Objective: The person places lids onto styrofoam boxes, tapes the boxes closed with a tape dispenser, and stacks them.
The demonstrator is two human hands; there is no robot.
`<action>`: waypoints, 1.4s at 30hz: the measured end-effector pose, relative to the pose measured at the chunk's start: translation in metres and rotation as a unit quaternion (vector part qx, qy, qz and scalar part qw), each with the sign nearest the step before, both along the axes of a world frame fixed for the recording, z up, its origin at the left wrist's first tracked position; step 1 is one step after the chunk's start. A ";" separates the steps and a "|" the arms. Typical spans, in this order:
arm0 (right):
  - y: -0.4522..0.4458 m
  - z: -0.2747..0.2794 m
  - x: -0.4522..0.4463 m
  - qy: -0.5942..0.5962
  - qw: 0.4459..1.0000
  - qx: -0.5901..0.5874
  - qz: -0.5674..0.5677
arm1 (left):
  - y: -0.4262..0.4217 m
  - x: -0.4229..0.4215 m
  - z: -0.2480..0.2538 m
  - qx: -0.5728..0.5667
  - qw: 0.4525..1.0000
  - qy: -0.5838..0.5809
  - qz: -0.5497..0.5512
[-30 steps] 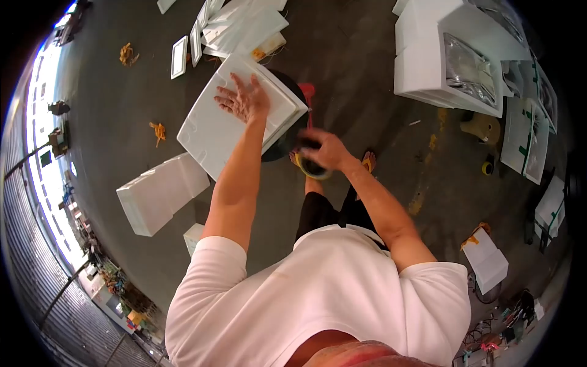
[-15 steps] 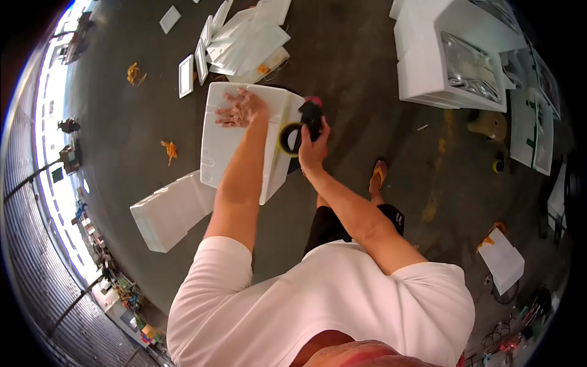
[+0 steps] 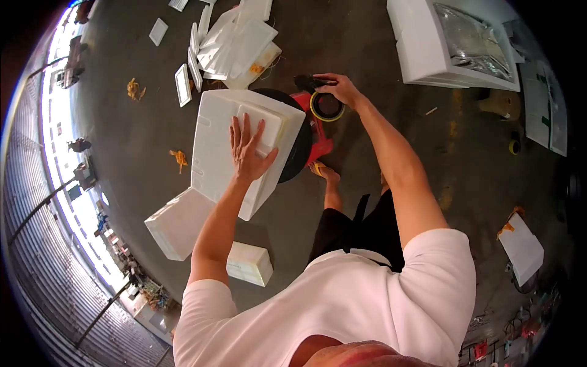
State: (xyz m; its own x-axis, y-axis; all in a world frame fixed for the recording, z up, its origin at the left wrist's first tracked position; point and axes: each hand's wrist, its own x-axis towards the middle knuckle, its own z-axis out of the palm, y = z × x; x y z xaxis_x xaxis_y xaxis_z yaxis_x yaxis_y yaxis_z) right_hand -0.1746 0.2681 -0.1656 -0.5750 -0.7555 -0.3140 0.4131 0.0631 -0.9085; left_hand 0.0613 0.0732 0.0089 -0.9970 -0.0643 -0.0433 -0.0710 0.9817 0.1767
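A white foam box (image 3: 211,147) sits in front of me with its lid face up, partly over a round black turntable-like disc (image 3: 299,153). My left hand (image 3: 247,153) lies on the lid with its fingers spread and holds nothing. Beyond the box's right edge, my right hand (image 3: 344,90) is closed around a black tape dispenser (image 3: 307,82). A roll of tape (image 3: 316,111) with a yellow rim hangs from the dispenser, close above a red stand part (image 3: 320,145). Whether any tape runs to the box, I cannot tell.
Loose white foam lids (image 3: 238,49) lie heaped at the far side. Another foam box (image 3: 180,223) and a smaller foam block (image 3: 249,263) stand near my left. Large foam boxes (image 3: 422,55) with silver lining are at the far right. Orange scraps (image 3: 178,159) dot the floor.
My right hand has swung the tape dispenser away from the box, forward and right. My left hand has shifted toward the lid's middle. More of the black disc and red stand shows.
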 end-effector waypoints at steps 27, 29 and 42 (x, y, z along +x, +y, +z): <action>0.082 -0.038 0.089 0.033 0.997 0.003 0.075 | 0.021 -0.033 -0.020 -0.031 0.986 0.025 0.160; 0.094 -0.023 0.114 0.061 0.993 0.001 0.099 | 0.005 -0.054 -0.031 -0.036 0.959 0.041 0.278; -0.006 -0.036 0.078 0.051 0.995 -0.005 0.080 | -0.036 -0.041 -0.025 -0.031 0.980 0.059 0.190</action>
State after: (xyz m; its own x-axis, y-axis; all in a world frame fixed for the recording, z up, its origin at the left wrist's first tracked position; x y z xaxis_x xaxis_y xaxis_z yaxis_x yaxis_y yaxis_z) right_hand -0.0968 0.2618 -0.2019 -0.4760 -0.8425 -0.2522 0.3038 0.1116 -0.9462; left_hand 0.0201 0.0372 -0.0162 -0.8984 -0.4304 0.0872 -0.4158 0.8976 0.1462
